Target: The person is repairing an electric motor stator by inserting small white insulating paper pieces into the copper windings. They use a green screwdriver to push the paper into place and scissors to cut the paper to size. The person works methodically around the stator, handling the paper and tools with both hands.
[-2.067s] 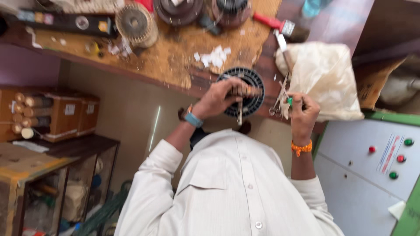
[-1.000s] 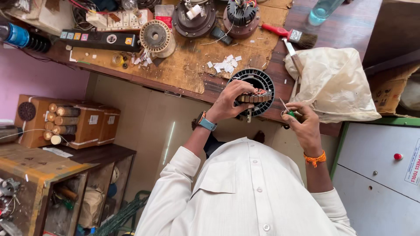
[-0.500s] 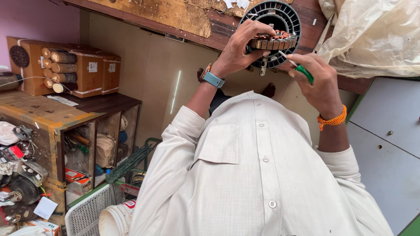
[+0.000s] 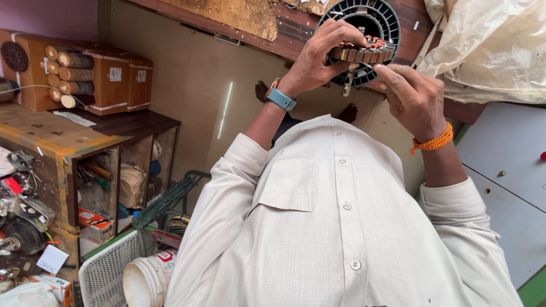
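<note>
Left edge: brown cardboard box point(image 4: 34, 68) on a wooden cabinet point(image 4: 62, 148), stacked with paper-wrapped rolls point(image 4: 71, 59), ends facing out. Just beside it, two smaller brown cartons point(image 4: 122, 79), each bearing a small white rectangular label. Cabinet compartments below hold a red-and-white packet point(image 4: 94, 219) and a bundle wrapped in brown paper. Floor level: white mesh basket point(image 4: 108, 273), white bucket point(image 4: 148, 278) with a red mark.

Centre: left hand point(image 4: 318, 54), blue watch at the wrist, fingers curled around a ring-shaped motor stator point(image 4: 364, 51), copper windings showing, held before a black round fan part point(image 4: 364, 23) on the wooden bench point(image 4: 250, 17).

Right: right hand point(image 4: 412, 96), orange wrist thread, fingers pressed together, fingertips touching the stator's rim. Crumpled cream plastic bag point(image 4: 489, 51) beyond.
</note>
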`<state>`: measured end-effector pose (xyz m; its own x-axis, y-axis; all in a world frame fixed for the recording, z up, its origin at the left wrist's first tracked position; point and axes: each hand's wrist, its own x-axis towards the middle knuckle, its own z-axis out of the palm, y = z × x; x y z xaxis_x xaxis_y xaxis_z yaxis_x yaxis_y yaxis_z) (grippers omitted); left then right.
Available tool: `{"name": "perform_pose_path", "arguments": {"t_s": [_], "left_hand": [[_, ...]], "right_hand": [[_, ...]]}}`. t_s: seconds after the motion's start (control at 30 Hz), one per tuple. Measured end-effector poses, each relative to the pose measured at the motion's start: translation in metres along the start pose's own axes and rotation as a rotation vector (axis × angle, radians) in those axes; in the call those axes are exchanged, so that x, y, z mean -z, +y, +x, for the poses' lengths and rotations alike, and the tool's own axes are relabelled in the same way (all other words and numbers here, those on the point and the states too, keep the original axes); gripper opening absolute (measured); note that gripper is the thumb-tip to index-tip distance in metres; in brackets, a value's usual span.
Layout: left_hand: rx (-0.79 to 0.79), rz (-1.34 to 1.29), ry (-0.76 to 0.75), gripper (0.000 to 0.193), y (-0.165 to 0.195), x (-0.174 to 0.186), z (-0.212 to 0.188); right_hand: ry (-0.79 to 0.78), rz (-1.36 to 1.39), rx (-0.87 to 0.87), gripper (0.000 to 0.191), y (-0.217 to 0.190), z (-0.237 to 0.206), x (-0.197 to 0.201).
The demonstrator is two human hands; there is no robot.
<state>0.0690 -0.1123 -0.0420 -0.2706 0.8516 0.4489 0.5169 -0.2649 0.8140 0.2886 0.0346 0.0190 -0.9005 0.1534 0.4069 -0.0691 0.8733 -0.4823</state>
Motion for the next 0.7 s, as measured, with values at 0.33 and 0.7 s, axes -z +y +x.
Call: {"name": "perform_pose_path", "arguments": {"t_s": [0.33,0.7], "left_hand": [[-0.007,-0.008,-0.052,0.045,0.000,0.004,0.003],[-0.070,0.103,-0.007,0.043,-0.015,-0.007,-0.008]], "right_hand": [[0.013,-0.101,0.029,0.034,-0.002,0.000,-0.001],[-0.085,-0.393,0.067,0.026,-0.050,0.031,0.033]]}}
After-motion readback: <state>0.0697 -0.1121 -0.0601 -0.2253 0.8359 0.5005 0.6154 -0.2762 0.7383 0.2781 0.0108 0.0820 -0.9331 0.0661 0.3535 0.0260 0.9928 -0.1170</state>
